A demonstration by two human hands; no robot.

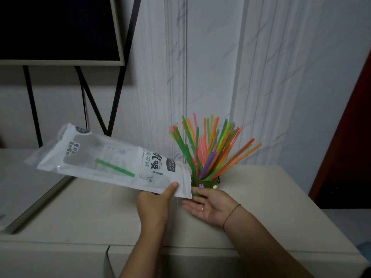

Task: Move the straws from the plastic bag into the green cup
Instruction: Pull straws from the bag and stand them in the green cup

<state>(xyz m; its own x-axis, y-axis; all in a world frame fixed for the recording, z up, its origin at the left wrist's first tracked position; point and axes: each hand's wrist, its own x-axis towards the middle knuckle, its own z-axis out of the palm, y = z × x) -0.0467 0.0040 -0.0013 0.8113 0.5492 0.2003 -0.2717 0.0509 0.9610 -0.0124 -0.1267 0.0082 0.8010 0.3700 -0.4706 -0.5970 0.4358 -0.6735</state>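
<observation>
My left hand (pixel 155 201) pinches the open end of the white plastic bag (pixel 104 157), thumb on top, and holds it slanted above the cabinet top. One green straw (pixel 115 167) shows inside the bag. Just right of the bag's mouth stands the green cup (pixel 206 183), filled with several coloured straws (pixel 210 145) that fan upward. My right hand (pixel 210 207) lies palm up with straight fingers in front of the cup, below the bag's mouth. Its fingertips touch the cup's base.
The cup stands on a beige cabinet top (pixel 271 197) against a white marbled wall. A dark framed panel (pixel 58 29) on black legs stands at the back left. A flat grey board (pixel 24 187) lies at the left. A dark red door edge (pixel 351 137) is at the right.
</observation>
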